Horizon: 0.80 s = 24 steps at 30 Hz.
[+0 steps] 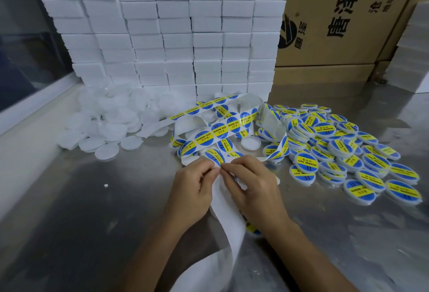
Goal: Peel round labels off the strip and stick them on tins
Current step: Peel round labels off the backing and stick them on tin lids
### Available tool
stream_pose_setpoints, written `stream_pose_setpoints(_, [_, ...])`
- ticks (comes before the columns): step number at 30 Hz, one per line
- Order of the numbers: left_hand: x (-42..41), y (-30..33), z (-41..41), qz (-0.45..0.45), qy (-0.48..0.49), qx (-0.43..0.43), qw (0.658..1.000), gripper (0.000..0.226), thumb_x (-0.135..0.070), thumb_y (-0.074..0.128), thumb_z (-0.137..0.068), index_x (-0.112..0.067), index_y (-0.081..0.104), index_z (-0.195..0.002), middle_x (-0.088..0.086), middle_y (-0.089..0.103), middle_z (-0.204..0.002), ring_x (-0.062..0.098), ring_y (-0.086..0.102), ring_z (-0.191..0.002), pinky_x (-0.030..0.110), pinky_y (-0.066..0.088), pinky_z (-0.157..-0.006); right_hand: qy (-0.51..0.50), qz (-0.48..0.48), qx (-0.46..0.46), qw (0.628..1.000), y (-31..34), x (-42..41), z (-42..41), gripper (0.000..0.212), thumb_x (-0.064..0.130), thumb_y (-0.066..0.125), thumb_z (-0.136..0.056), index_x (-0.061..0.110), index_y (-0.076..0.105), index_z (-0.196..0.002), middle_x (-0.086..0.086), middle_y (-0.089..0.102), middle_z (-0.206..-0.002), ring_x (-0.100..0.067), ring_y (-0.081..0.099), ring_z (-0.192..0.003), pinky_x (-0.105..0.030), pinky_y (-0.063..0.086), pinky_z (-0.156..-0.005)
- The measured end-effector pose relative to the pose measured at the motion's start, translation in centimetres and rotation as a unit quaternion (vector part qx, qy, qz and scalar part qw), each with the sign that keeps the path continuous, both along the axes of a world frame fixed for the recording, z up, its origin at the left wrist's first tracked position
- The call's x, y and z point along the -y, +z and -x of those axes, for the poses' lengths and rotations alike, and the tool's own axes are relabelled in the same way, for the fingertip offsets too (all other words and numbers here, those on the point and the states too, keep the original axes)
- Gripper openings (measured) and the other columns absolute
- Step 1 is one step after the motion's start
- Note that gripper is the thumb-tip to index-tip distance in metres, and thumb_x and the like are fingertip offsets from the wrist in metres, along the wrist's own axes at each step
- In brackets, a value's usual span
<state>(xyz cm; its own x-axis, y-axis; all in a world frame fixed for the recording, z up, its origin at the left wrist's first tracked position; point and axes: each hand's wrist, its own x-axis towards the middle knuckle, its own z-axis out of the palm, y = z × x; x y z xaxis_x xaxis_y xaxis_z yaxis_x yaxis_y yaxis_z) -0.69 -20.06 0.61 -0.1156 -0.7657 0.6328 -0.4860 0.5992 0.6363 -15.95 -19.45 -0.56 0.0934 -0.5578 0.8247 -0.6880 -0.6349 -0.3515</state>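
Note:
A white backing strip [222, 210] carrying round blue-and-yellow labels [203, 137] lies tangled on the metal table. My left hand [192, 189] and my right hand [253, 187] meet fingertip to fingertip at the strip, pinching it at a label [217, 158] just beyond my fingers. The bare strip trails down toward me. A pile of plain white tins [109, 124] lies at the left. Labelled tins [336, 152] are heaped at the right. Part of another labelled tin shows under my right wrist [251, 228].
A wall of stacked white boxes [176, 34] stands behind the piles. Brown cardboard cartons [343, 20] fill the back right. One open white tin [250, 142] sits among the strip's loops. The steel table [81, 210] stretches toward me at the left.

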Motion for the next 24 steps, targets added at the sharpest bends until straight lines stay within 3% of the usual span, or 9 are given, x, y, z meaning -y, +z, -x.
stream_pose_setpoints(4, [-0.3, 0.4, -0.1, 0.027, 0.013, 0.098, 0.995, 0.02, -0.012, 0.047, -0.093, -0.005, 0.06, -0.079, -0.009, 0.051, -0.076, 0.008, 0.046, -0.069, 0.02, 0.039, -0.065, 0.004, -0.006, -0.01, 1.0, 0.1, -0.3, -0.1, 0.011, 0.012, 0.068, -0.09, 0.004, 0.075, -0.092, -0.008, 0.067, -0.083, -0.026, 0.064, -0.072, -0.042, 0.053, -0.062])
stream_pose_setpoints(8, [-0.5, 0.7, -0.3, 0.016, 0.005, 0.119, 0.993, 0.025, -0.011, 0.043, -0.094, 0.001, 0.056, -0.076, 0.007, 0.055, -0.073, 0.019, 0.049, -0.067, 0.035, 0.044, -0.062, 0.004, -0.015, -0.015, 1.0, 0.0, -0.5, -0.2, 0.011, 0.014, 0.066, -0.092, 0.007, 0.073, -0.091, -0.006, 0.066, -0.083, -0.024, 0.062, -0.07, -0.042, 0.052, -0.062])
stream_pose_setpoints(12, [-0.4, 0.7, -0.3, 0.014, -0.005, 0.102, 0.995, 0.024, -0.012, 0.043, -0.093, -0.003, 0.05, -0.073, 0.0, 0.049, -0.07, 0.015, 0.043, -0.064, 0.029, 0.037, -0.059, 0.008, -0.036, 0.017, 0.999, 0.1, -0.6, -0.2, 0.016, 0.02, 0.06, -0.093, 0.009, 0.07, -0.086, -0.002, 0.063, -0.081, -0.02, 0.06, -0.069, -0.04, 0.051, -0.062])
stream_pose_setpoints(16, [-0.1, 0.0, -0.5, 0.002, 0.005, 0.11, 0.994, 0.022, -0.013, 0.044, -0.092, -0.003, 0.049, -0.073, 0.0, 0.048, -0.069, 0.019, 0.043, -0.063, 0.033, 0.037, -0.057, -0.022, -0.039, 0.055, 0.998, 0.3, -0.3, 0.4, 0.006, 0.005, 0.069, -0.086, 0.008, 0.068, -0.081, -0.002, 0.061, -0.076, -0.016, 0.057, -0.068, -0.031, 0.049, -0.062])
stream_pose_setpoints(21, [0.5, -0.9, -1.0, -0.004, 0.016, 0.083, 0.996, 0.018, -0.016, 0.048, -0.091, -0.015, 0.049, -0.073, -0.014, 0.044, -0.064, 0.008, 0.044, -0.06, 0.018, 0.035, -0.056, -0.066, -0.055, 0.113, 0.99, 0.5, 0.2, 1.4, 0.01, 0.0, 0.073, -0.082, 0.008, 0.067, -0.081, 0.002, 0.061, -0.073, -0.008, 0.053, -0.067, -0.023, 0.045, -0.063])
stream_pose_setpoints(24, [1.1, -1.5, -1.6, -0.029, 0.053, 0.037, 0.997, 0.02, -0.025, 0.052, -0.089, -0.012, 0.058, -0.075, -0.007, 0.054, -0.062, 0.015, 0.051, -0.059, 0.03, 0.044, -0.055, -0.063, -0.087, 0.196, 0.975, 0.4, 0.3, 1.7, 0.01, 0.002, 0.07, -0.085, 0.012, 0.068, -0.084, 0.011, 0.065, -0.072, -0.007, 0.061, -0.068, -0.018, 0.048, -0.065])
